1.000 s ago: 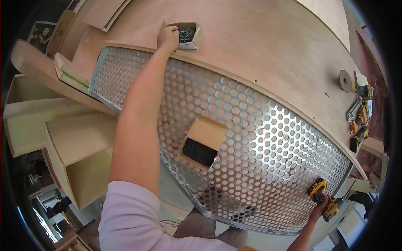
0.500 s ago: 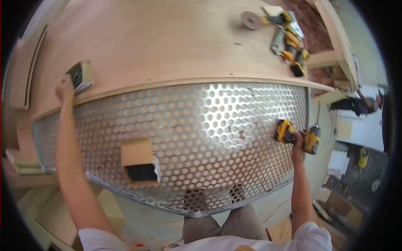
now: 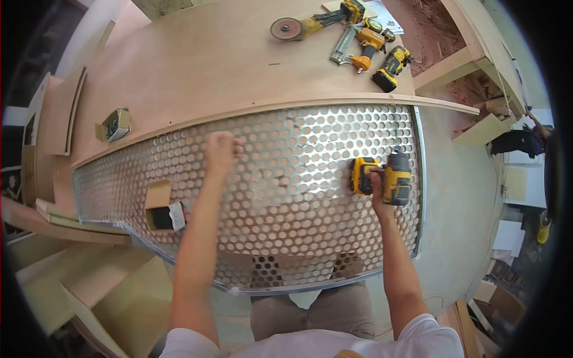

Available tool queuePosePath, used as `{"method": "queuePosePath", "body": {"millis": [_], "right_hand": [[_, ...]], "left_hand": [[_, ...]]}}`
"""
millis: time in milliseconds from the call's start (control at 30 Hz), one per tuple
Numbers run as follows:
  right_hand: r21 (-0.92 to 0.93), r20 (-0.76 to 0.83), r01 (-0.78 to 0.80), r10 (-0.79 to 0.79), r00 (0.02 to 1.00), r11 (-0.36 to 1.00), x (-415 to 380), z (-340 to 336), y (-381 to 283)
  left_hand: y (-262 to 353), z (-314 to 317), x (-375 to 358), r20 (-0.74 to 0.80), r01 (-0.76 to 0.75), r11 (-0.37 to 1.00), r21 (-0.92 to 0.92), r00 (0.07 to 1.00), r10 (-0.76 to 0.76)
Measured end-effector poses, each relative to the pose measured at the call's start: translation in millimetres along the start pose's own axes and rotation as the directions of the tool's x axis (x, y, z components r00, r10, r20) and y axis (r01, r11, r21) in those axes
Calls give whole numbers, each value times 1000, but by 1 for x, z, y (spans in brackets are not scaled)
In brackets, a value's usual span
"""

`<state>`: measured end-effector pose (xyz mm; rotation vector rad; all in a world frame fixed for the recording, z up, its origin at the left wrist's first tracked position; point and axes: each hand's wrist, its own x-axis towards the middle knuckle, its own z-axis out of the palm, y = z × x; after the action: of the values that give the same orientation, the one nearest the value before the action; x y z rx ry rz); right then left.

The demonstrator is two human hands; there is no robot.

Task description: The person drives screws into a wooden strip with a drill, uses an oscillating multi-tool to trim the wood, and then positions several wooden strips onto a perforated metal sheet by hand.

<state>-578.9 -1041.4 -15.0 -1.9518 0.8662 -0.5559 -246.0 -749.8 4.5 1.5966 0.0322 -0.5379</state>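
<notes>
My right hand (image 3: pixel 377 182) is wrapped round the handle of a yellow and black cordless drill (image 3: pixel 396 179), over the right part of a perforated metal sheet (image 3: pixel 268 197). Above the sheet's middle hovers my left hand (image 3: pixel 222 150), its fingers curled together; whatever they may hold is too small to make out. To its left, an open carton of screws (image 3: pixel 116 125) stands on the wooden panel (image 3: pixel 197 59). A second open cardboard box (image 3: pixel 160 206), with dark contents and a white flap, rests on the metal sheet.
An angle grinder (image 3: pixel 304 27), an orange nail gun (image 3: pixel 367 45) and another cordless tool (image 3: pixel 392 68) lie on the panel's far right. A wooden strip (image 3: pixel 256 106) runs along the sheet's far edge. Further off at the right is another person (image 3: pixel 519 140).
My left hand has left the screw carton and moved right, over the metal sheet, fingers closed. The drill in my right hand has shifted left. The camera view has turned.
</notes>
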Motion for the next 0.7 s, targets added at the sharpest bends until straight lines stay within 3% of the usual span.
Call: {"method": "queuePosePath", "body": {"millis": [33,100,133,167,267,433,600,700], "right_hand": [[-48,84,97,-92,992,994,9,-10,-1],[-77,265,94,-70,962,993,22,-38,5],[58,297,-11,-7,955,998,23,-56,-4],[-8,292,1,1,956,1000,27,-75,-10],[80,420,54,-83,904,995,42,-159,-32],[-38,442,155,-122,889,987,58,-266,3],[-73,415,190,-143,899,979,85,-329,28],[-46,419,40,-17,908,998,99,-351,34]], "left_hand": [[-6,43,-21,51,49,998,-41,998,-47],[-19,120,-54,91,129,990,-59,988,-124],[-20,155,-69,102,184,974,-131,980,-171],[-19,192,-81,127,240,949,-202,968,-218],[-16,295,-104,216,366,830,-421,929,-301],[-11,432,-124,230,415,609,-676,904,-360],[-25,510,-124,242,443,535,-719,882,-404],[-25,538,-122,244,462,525,-715,868,-432]]}}
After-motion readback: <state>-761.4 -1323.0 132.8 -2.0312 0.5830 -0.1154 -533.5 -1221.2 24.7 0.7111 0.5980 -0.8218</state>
